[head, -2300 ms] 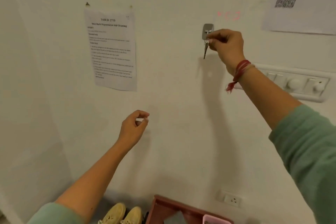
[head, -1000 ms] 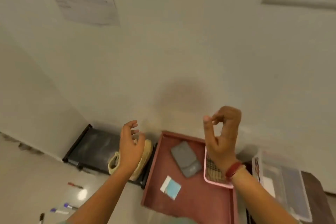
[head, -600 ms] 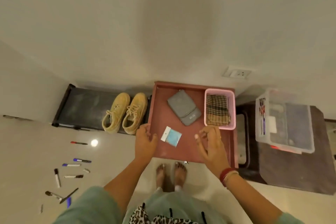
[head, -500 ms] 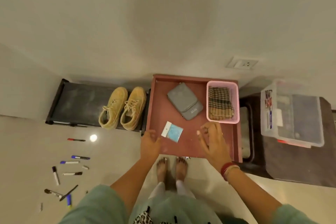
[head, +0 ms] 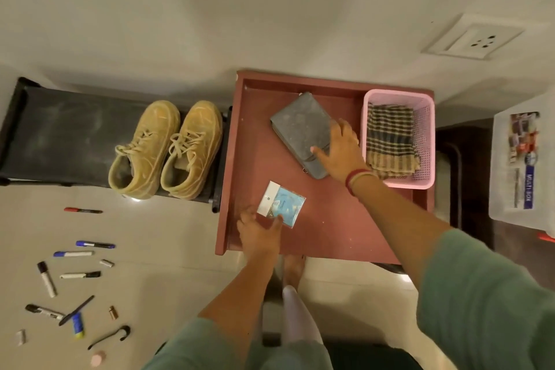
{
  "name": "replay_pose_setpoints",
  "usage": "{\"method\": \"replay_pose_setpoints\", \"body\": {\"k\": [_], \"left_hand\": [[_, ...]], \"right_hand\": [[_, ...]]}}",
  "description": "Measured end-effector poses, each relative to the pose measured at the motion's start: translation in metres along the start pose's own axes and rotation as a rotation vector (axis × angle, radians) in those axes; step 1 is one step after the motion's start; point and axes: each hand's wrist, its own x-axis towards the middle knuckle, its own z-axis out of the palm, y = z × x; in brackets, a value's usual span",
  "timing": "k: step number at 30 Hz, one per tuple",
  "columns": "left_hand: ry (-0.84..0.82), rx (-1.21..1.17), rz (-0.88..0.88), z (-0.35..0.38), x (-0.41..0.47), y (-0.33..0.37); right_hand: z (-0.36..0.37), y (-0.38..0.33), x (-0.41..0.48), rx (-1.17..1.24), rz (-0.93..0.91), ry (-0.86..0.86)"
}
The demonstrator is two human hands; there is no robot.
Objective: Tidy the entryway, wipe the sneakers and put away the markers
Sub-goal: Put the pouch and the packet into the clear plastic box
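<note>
Both hands had moved forward from the counter's near edge since half a second before. Markers (head: pixel 73 253) lay scattered on the floor (head: pixel 168 249) at far left, well apart from both hands. Sneakers (head: pixel 168 144) stood side by side on a black rack (head: pixel 60 135), just beside the red counter (head: pixel 330 228). The left hand (head: pixel 259 233) was over the counter's near left part, its grip apart, with fairly straight fingers touching the near edge of a blue packet (head: pixel 283 204) and clamping nothing. The right hand (head: pixel 341 150) lay on a grey pouch (head: pixel 300 126), grip wide apart, fingers spread flat on it. Just right of that hand stood a pink basket (head: pixel 428 117) holding a checked cloth (head: pixel 390 141). A clear box (head: pixel 522 189) sat farther right, off the counter.
</note>
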Motion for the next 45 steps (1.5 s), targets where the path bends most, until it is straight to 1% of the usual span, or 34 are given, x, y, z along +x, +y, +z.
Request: {"method": "replay_pose_setpoints", "body": {"k": [2, 4, 6, 8, 10, 12, 14, 16, 18, 21, 24, 26, 28, 30, 34, 37, 39, 42, 45], "left_hand": [[0.054, 0.154, 0.076, 0.006, 0.002, 0.003], [0.090, 0.258, 0.070, 0.015, 0.011, 0.007], [0.118, 0.325, 0.056, 0.021, 0.019, 0.011], [0.113, 0.390, 0.045, 0.024, 0.025, 0.014], [0.112, 0.413, 0.013, 0.026, 0.031, 0.016], [0.096, 0.432, -0.011, 0.022, 0.030, 0.020], [0.049, 0.369, -0.010, 0.016, 0.024, 0.022], [-0.033, 0.206, -0.001, 0.006, 0.017, 0.023], [-0.082, 0.105, 0.026, -0.009, 0.005, 0.029], [-0.126, 0.059, 0.131, -0.036, -0.023, 0.041], [-0.148, 0.053, 0.230, -0.066, -0.055, 0.065], [-0.150, 0.061, 0.284, -0.082, -0.061, 0.074], [-0.228, 0.069, 0.376, -0.099, -0.110, 0.104], [-0.249, 0.047, 0.388, -0.111, -0.113, 0.111], [-0.339, 0.104, 0.493, -0.095, -0.153, 0.146], [-0.384, 0.169, 0.580, -0.060, -0.179, 0.171], [-0.414, 0.189, 0.629, -0.032, -0.190, 0.183], [-0.477, 0.149, 0.620, 0.009, -0.202, 0.196], [-0.493, 0.074, 0.583, 0.044, -0.215, 0.206]], "right_hand": [[0.007, 0.001, 0.021, -0.038, 0.025, -0.029], [0.012, 0.001, 0.039, -0.056, 0.072, -0.061], [0.011, 0.001, 0.052, -0.026, 0.154, -0.129], [0.007, 0.002, 0.060, -0.028, 0.224, -0.163], [0.002, 0.001, 0.060, -0.088, 0.261, -0.164], [-0.001, -0.006, 0.054, -0.127, 0.258, -0.133], [-0.001, -0.014, 0.041, -0.064, 0.235, -0.069], [-0.003, -0.022, 0.021, 0.117, 0.225, 0.001], [-0.013, -0.028, -0.006, 0.250, 0.233, 0.070], [-0.041, -0.033, -0.057, 0.385, 0.262, 0.181], [-0.089, -0.036, -0.116, 0.547, 0.285, 0.241], [-0.104, -0.036, -0.142, 0.590, 0.270, 0.249], [-0.159, -0.026, -0.200, 0.603, 0.313, 0.360], [-0.167, -0.019, -0.216, 0.560, 0.330, 0.390], [-0.219, 0.021, -0.255, 0.503, 0.416, 0.560], [-0.258, 0.072, -0.266, 0.447, 0.473, 0.669], [-0.280, 0.107, -0.260, 0.401, 0.478, 0.719], [-0.298, 0.160, -0.238, 0.369, 0.495, 0.723], [-0.303, 0.204, -0.202, 0.307, 0.481, 0.616]]}}
